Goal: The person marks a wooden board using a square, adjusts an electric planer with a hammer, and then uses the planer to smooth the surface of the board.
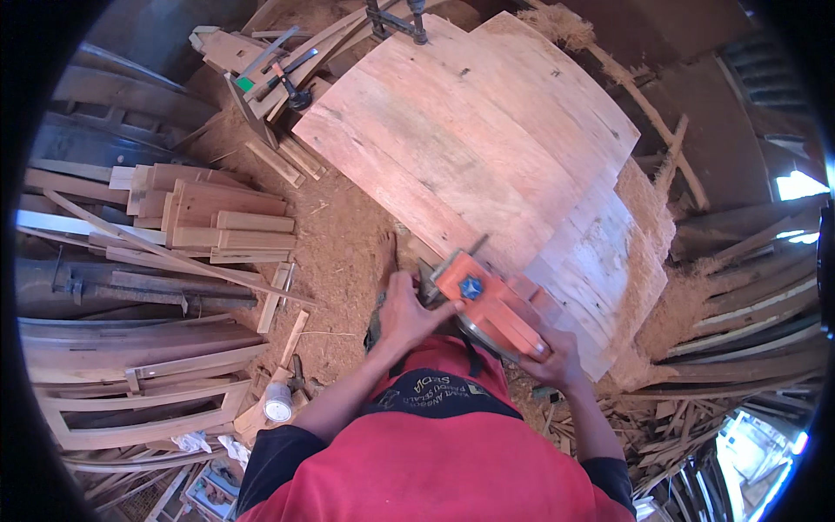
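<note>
An orange electric planer (pixel 500 306) with a blue star-shaped knob sits at the near edge of a wide wooden panel (pixel 470 130) made of joined boards. My right hand (pixel 557 357) is wrapped round the rear end of the planer. At the planer's front left, my left hand (pixel 409 309) grips it, thumb against the body beside the knob; some of its fingers are hidden near the metal side guide. Part of the planer's body hangs over the panel's edge towards my red shirt. A dark clamp (pixel 396 22) stands on the panel's far edge.
Wood shavings (pixel 639 322) heap along the panel's right side. Sawdust covers the floor (pixel 335 226) to the left. Stacked boards (pixel 226 213) lie there, with a second clamp (pixel 296 91) beyond them. A can (pixel 277 402) stands at lower left. Long planks (pixel 748 313) line the right.
</note>
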The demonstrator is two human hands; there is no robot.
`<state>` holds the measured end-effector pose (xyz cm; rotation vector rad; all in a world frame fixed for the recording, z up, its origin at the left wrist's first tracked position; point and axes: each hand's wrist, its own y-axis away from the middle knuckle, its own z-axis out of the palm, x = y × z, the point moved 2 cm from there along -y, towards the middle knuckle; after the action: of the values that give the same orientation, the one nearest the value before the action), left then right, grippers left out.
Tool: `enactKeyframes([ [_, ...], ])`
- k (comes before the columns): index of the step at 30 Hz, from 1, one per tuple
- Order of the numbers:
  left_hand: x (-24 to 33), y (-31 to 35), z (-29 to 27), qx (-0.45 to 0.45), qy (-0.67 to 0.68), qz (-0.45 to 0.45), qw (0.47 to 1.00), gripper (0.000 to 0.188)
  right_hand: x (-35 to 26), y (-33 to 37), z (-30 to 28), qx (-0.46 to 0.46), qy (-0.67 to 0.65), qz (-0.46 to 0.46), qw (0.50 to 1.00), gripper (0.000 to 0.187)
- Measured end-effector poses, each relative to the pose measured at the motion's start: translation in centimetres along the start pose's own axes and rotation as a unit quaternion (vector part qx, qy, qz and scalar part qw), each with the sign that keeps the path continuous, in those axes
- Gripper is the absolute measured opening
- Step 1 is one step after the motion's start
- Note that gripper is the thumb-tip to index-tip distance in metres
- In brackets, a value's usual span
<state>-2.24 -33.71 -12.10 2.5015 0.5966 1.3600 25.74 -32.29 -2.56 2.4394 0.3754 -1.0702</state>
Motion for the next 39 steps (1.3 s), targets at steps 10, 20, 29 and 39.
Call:
enactKeyframes([
  [10, 3.3, -7.3, -10.6, 0.058, -0.099, 0.352, 0.929, 0.059, -5.9, -9.8, 4.1, 0.006, -0.030, -0.032, 0.999, 0.040],
  [20, 4.3, -9.5, -9.9, 0.022, -0.154, 0.379, 0.912, 0.034, -6.1, -10.4, 4.4, 0.017, -0.071, -0.046, 0.996, 0.033],
  [29, 4.6, -11.3, -13.4, -0.074, -0.129, 0.426, 0.892, 0.049, -7.1, -11.4, 4.8, 0.036, -0.036, -0.088, 0.995, 0.035],
  [39, -10.9, -19.8, -16.6, 0.231, 0.048, 0.062, 0.970, 0.053, -14.9, -24.1, 9.5, 0.041, 0.003, -0.099, 0.994, 0.037],
])
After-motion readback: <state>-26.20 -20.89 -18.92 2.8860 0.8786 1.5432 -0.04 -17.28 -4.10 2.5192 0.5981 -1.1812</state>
